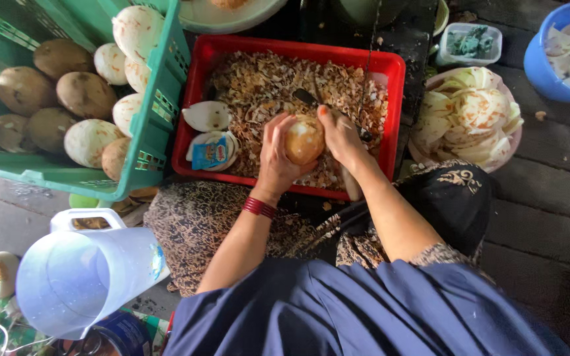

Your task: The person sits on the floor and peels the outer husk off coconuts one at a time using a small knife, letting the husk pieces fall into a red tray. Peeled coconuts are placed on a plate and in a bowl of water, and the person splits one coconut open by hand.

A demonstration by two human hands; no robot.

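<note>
A coconut [303, 140] is being gripped by left hand [277, 157] and right hand [342, 137] fingers; peeling is best kept above the red tray [390, 66].

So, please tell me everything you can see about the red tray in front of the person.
The red tray is a shallow rectangular bin, plastic by its look, lying flat before the person's knees. Brown peelings fill most of it. At its left end lie white cut pieces and a small blue packet. A green crate stands against its left side. The left hand and right hand hold a round fruit over it.
</note>
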